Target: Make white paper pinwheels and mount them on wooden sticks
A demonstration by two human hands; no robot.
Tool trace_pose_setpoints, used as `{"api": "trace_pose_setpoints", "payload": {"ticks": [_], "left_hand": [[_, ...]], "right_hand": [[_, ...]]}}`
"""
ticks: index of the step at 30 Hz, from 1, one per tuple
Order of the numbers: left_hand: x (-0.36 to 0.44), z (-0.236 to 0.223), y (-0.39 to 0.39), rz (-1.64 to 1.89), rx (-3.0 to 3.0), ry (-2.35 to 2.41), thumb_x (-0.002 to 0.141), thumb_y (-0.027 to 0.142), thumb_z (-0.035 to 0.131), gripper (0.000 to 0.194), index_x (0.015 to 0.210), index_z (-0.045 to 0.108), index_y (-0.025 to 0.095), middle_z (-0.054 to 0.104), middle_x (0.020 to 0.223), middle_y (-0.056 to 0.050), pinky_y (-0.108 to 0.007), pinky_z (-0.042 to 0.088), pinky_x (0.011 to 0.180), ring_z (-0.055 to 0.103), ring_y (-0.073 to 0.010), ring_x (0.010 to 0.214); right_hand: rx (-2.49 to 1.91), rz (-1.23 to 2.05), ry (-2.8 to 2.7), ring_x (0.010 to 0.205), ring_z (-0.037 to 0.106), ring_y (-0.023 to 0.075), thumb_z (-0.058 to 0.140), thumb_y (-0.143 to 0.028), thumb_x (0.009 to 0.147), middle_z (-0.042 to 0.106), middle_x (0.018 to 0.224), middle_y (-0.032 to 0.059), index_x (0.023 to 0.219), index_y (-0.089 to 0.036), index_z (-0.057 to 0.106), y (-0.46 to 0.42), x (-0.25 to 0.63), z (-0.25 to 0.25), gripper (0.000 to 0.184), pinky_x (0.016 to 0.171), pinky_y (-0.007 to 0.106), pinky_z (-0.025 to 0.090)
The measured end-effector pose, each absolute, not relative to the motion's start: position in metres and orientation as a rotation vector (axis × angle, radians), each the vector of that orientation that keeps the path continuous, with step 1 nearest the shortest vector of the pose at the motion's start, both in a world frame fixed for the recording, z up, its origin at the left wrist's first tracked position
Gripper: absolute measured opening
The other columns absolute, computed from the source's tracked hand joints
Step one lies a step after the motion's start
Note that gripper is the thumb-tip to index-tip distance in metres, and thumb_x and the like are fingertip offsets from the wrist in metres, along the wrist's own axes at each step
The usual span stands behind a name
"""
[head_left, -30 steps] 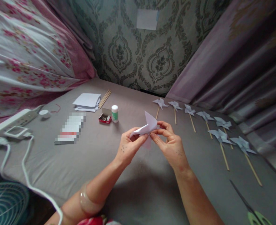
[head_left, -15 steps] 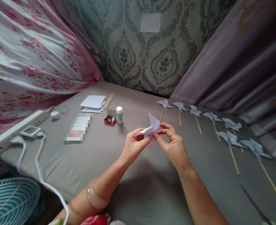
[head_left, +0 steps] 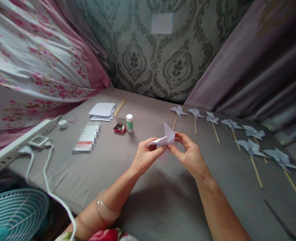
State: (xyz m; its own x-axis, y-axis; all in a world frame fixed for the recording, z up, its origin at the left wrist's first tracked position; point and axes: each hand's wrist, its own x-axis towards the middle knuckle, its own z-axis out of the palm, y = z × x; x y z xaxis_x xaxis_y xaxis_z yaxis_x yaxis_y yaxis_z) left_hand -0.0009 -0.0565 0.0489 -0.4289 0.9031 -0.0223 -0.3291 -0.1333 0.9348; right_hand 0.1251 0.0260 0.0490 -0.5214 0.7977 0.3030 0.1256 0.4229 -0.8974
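Between my two hands is a white paper pinwheel (head_left: 169,135), with one pointed blade standing up and another curled over. My left hand (head_left: 148,154) pinches its left side, thumb against the middle. On the other side, my right hand (head_left: 188,152) grips the paper between thumb and fingers close to the centre. No stick shows on this piece. Beyond my hands stand a small red box (head_left: 119,127) of metal pins and a white-capped glue bottle (head_left: 129,123). Several finished pinwheels (head_left: 250,148) on wooden sticks lie to the right.
A stack of white paper (head_left: 102,111) lies beside wooden sticks (head_left: 119,107) at the back left. Nearer are a blurred-out flat object (head_left: 87,138), a power strip (head_left: 14,144) with a white cable (head_left: 47,180), and a blue fan (head_left: 14,214). Scissors (head_left: 280,217) lie at the lower right.
The view has shifted slightly, so everything sits a little further right. Both hands keep their hold on the paper pinwheel, with only slight finger movement.
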Motion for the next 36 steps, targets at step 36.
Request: {"api": "trace_pose_setpoints", "payload": {"ticks": [36], "left_hand": [[-0.006,0.034,-0.051,1.526,0.718,1.250,0.058,0.036,0.079,0.033,0.080,0.075,0.012,0.068,0.070,-0.003,-0.022,0.039,0.062,0.055,-0.0124,0.065]], "right_hand": [[-0.965,1.544,-1.839,0.074,0.064,0.0188,0.075,-0.042,0.066,0.072,0.081,0.0056,0.088,-0.016,0.074,0.039,0.133,0.033,0.033,0.068,0.029,0.048]]}}
